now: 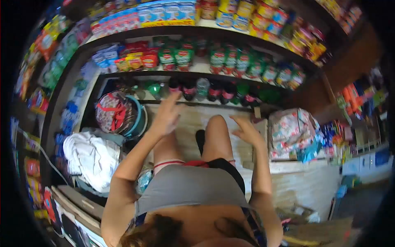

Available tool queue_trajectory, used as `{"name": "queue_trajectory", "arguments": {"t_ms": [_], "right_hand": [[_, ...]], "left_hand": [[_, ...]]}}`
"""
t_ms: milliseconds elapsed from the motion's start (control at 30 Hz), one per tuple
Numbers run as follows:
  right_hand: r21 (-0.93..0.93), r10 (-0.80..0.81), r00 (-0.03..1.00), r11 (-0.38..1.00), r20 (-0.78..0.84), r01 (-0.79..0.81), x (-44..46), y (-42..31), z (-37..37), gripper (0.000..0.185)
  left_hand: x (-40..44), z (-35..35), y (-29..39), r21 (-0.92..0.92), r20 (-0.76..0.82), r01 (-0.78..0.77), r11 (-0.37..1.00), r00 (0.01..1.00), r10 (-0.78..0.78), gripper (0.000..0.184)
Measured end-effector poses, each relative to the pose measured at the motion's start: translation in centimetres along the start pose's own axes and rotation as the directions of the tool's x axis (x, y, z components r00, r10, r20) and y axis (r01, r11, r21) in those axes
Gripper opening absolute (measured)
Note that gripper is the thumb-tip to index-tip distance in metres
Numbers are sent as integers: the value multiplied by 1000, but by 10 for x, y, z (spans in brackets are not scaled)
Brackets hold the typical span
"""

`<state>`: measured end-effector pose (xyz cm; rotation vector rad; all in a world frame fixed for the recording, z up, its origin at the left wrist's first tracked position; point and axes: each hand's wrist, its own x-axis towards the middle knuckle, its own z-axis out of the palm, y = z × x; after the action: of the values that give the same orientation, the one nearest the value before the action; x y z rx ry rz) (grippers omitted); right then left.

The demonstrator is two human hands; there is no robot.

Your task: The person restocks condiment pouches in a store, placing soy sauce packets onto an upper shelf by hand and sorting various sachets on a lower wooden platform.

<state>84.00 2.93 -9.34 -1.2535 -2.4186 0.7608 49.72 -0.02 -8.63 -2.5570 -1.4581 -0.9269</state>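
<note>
My left hand (pixel 168 114) is raised in front of the bottom shelf, fingers apart and slightly blurred, with nothing in it. Behind its fingertips stand dark soda bottles with red labels (pixel 188 89) and a clear bottle (pixel 202 88). From this view I cannot tell whether the hand touches any of them. My right hand (pixel 247 129) hovers beside my right knee, its fingers stretched out and holding nothing. Green stand-up pouches (pixel 242 62) line the shelf above the bottles.
At the left are a teal bucket (pixel 142 119), a patterned bundle with a red strap (pixel 115 113) and a white cloth heap (pixel 92 156). A floral bag (pixel 292 129) sits at the right. Milk cartons (pixel 166 14) and cans (pixel 242 12) fill the upper shelf. Cardboard (pixel 325 234) lies lower right.
</note>
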Motion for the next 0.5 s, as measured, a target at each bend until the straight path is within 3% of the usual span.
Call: {"name": "queue_trajectory", "arguments": {"t_ms": [67,133,200,300,433,500], "right_hand": [[109,48,999,993,-24,-46,-27,36,5,63],[83,192,978,979,-82,-186,-49,45,1,60],[18,366,927,931,-76,-366,-65,41,-3,58],[15,425,905,905,-2,-425,-74,52,13,57],[-9,372,923,928,98,-373,-52,37,22,55],[-27,238,969,971,71,-237,-41,33,24,54]], "left_hand": [[9,27,-2,-25,31,-83,996,996,83,48],[23,36,4,-36,19,-128,991,991,129,50],[26,35,19,-38,20,-116,993,993,117,52],[29,35,23,-112,67,-89,990,993,97,54],[15,45,18,-181,81,-43,983,995,58,50],[9,49,17,-227,99,-10,974,994,33,50]]}}
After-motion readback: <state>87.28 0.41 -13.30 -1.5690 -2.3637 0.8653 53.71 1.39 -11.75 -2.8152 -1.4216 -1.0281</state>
